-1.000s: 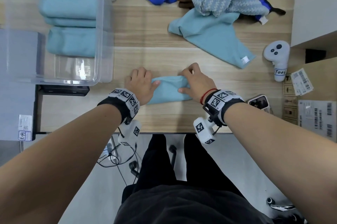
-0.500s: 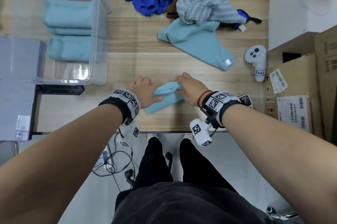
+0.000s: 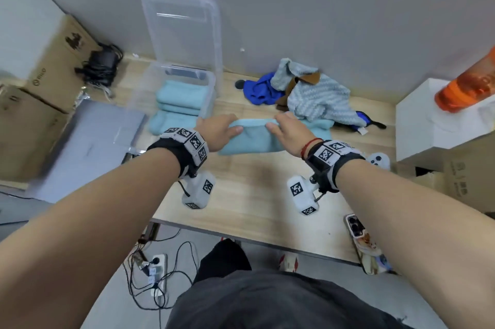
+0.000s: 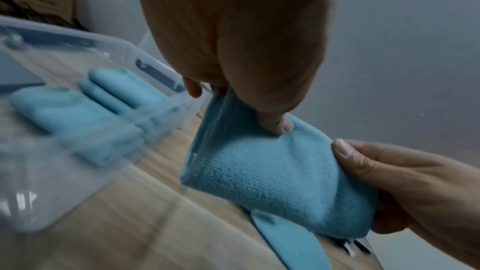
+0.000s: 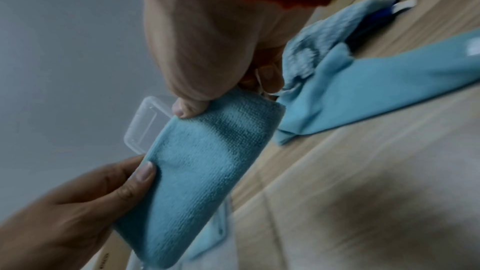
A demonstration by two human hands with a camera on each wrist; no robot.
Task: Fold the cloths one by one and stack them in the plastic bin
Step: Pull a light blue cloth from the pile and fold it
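Both hands hold a folded light-blue cloth (image 3: 251,141) in the air above the wooden table (image 3: 254,194). My left hand (image 3: 227,128) pinches its left end, thumb on the near face, as the left wrist view shows on the cloth (image 4: 272,182). My right hand (image 3: 278,124) pinches the right end of the cloth (image 5: 202,171). The clear plastic bin (image 3: 211,79) stands just left of the hands, with several folded blue cloths (image 3: 179,99) inside. An unfolded light-blue cloth (image 3: 318,125) lies behind the right hand.
The bin's lid (image 3: 184,28) leans on the wall. A pile of a grey knit (image 3: 318,99) and a dark blue cloth (image 3: 261,89) lies at the back. A white controller (image 3: 379,161), a phone (image 3: 356,227), cardboard boxes (image 3: 53,61) and an orange bottle (image 3: 466,87) surround the table.
The folded cloth has left the table near the front edge; both hands have raised it and carried it farther back, near the bin. The head camera has tilted up.
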